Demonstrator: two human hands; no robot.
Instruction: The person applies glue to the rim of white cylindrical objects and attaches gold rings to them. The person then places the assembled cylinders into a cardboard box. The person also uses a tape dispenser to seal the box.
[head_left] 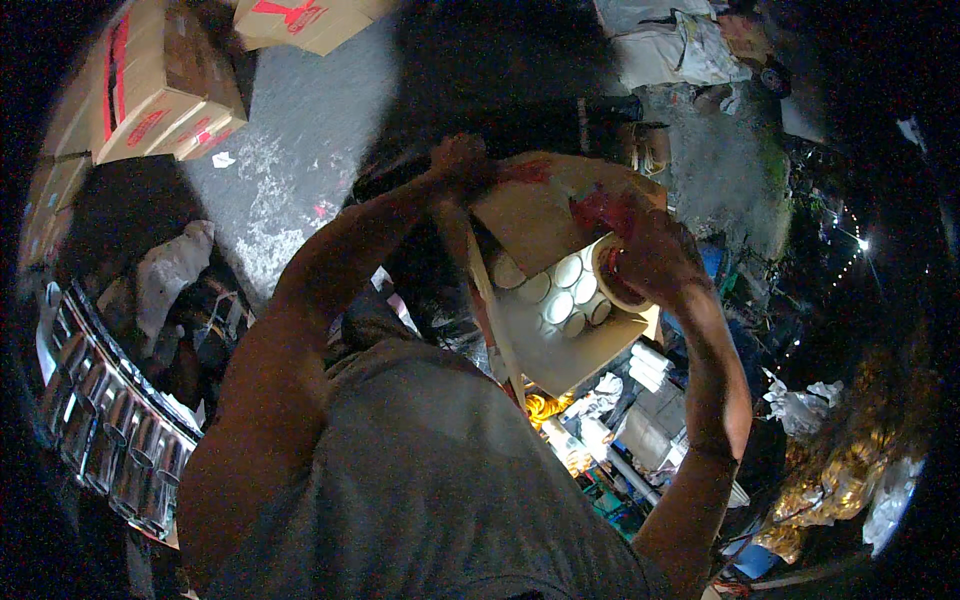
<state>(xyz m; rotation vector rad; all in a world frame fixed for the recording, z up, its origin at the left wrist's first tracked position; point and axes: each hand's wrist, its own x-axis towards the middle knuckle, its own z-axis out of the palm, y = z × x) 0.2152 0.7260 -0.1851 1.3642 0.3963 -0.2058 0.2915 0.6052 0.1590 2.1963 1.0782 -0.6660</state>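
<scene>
An open cardboard box (570, 372) stands in front of me, with several round white-rimmed, cup-like pieces (562, 302) packed inside. My left hand (460, 160) is closed at the upper left edge of the box, by its raised flap (525, 205). Over the right side of the box, my right hand (655, 262) is closed on a round, tan-rimmed ring (607, 272) that looks like a tape roll. Red patches show on the flap beside it. Shadow hides most of the fingers of both hands.
Stacked cardboard cartons (150, 85) stand at the far left. A rack of shiny metal cylinders (115, 430) is at the lower left. White rolls (650, 365), crumpled plastic and tools crowd the area right of the box. Yellowish plastic bags (820, 490) lie at the lower right.
</scene>
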